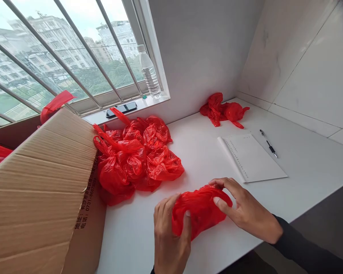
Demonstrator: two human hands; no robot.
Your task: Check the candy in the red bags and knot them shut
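A crumpled red plastic bag (pixel 201 211) lies on the white counter (pixel 205 152) near its front edge. My left hand (pixel 170 238) grips the bag's left end, thumb pressed on top and fingers curled round it. On the right end, my right hand (pixel 242 207) pinches the plastic between thumb and fingers. A pile of several tied red bags (pixel 137 156) sits just behind and to the left. A smaller bunch of red bags (pixel 223 110) rests in the far corner.
An open cardboard box (pixel 45 190) fills the left side, with red bags showing in it. A white notepad (pixel 253 156) and a pen (pixel 268 144) lie to the right. On the window sill stand a water bottle (pixel 149 74) and a phone (pixel 121 109).
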